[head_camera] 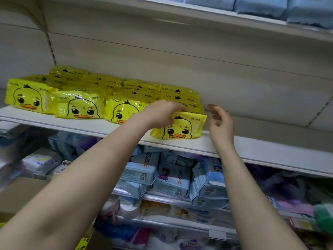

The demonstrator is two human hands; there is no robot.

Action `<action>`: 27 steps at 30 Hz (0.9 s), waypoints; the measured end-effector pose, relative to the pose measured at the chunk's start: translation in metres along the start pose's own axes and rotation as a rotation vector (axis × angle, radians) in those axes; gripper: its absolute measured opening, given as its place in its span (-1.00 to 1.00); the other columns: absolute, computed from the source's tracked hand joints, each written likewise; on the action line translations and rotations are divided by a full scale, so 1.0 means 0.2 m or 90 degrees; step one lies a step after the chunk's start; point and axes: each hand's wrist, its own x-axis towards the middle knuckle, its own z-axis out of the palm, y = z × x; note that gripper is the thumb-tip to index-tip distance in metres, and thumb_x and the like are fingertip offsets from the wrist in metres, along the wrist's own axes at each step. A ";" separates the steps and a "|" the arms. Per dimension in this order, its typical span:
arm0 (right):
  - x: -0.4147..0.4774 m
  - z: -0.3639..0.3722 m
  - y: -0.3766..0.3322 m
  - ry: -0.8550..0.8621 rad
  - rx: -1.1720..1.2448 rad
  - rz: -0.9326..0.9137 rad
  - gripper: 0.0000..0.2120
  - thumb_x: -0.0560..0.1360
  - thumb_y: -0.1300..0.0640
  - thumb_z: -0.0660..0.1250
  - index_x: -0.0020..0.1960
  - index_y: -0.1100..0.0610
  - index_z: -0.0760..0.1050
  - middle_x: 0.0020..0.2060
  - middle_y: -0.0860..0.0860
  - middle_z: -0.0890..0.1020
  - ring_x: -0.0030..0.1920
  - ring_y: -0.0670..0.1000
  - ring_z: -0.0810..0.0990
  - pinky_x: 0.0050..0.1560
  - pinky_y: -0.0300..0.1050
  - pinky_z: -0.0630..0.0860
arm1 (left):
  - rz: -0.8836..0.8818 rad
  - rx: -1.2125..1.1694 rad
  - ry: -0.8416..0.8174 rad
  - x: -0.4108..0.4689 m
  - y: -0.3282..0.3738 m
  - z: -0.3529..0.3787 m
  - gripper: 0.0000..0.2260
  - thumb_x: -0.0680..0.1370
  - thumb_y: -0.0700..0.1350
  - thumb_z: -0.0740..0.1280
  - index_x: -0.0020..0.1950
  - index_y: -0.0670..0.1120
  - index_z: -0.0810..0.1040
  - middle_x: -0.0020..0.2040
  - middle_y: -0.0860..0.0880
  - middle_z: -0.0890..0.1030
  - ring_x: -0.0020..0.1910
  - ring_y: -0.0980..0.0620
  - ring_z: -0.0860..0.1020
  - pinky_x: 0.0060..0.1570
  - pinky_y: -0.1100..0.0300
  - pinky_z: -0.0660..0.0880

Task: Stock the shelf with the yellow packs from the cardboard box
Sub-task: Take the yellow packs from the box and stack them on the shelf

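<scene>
Several rows of yellow duck-face packs [79,105] stand on the white shelf [261,150], filling its left half. My left hand [162,112] grips the top left corner of the front pack [182,128] of the rightmost row, which stands upright at the shelf's front edge. My right hand [220,123] hovers just right of that pack with fingers loosely spread, touching nothing. A cardboard box [19,193] shows at the lower left, and a yellow pack [82,244] peeks out at the bottom edge.
The right half of the white shelf is bare up to the back panel [234,83]. Blue packs [261,6] lie on the shelf above. Light blue packs [173,179] and mixed goods crowd the shelves below.
</scene>
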 end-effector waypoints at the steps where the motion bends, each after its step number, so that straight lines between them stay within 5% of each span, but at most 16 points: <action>1: -0.01 0.00 0.00 0.000 0.002 -0.007 -0.49 0.47 0.45 0.14 0.16 -0.09 0.53 0.12 0.02 0.54 0.02 -0.06 0.51 0.12 -0.20 0.46 | 0.005 0.023 0.008 0.02 0.00 0.01 -0.44 0.53 -0.26 0.33 0.44 0.21 0.35 0.29 0.03 0.56 0.23 -0.11 0.50 0.11 -0.02 0.48; 11: -0.08 -0.02 0.01 0.000 -0.028 -0.009 -0.47 0.45 0.44 0.13 0.22 -0.05 0.54 0.14 -0.01 0.53 -0.03 -0.24 0.46 0.10 -0.22 0.45 | 0.014 0.097 0.182 0.05 -0.01 0.21 -0.29 0.42 -0.40 0.35 0.49 0.07 0.31 0.35 -0.09 0.46 0.27 -0.16 0.42 0.03 -0.06 0.56; 21: -0.30 -0.02 -0.12 -0.022 -0.014 -0.058 -0.52 0.46 0.40 0.20 0.21 -0.05 0.55 0.06 -0.07 0.51 0.05 -0.03 0.51 0.07 -0.01 0.51 | -0.059 0.004 0.317 -0.25 0.05 0.23 -0.41 0.41 -0.32 0.45 0.41 0.00 0.45 0.28 -0.11 0.51 0.29 -0.18 0.42 0.16 -0.09 0.46; 27: -0.52 0.06 -0.22 -0.095 0.018 -0.079 -0.53 0.47 0.38 0.21 0.23 -0.06 0.55 0.12 -0.06 0.52 0.09 -0.03 0.51 -0.05 -0.20 0.50 | -0.086 -0.042 0.319 -0.55 0.05 0.24 -0.52 0.42 -0.31 0.44 0.32 -0.07 0.53 0.19 -0.15 0.56 0.15 -0.21 0.48 0.10 -0.05 0.43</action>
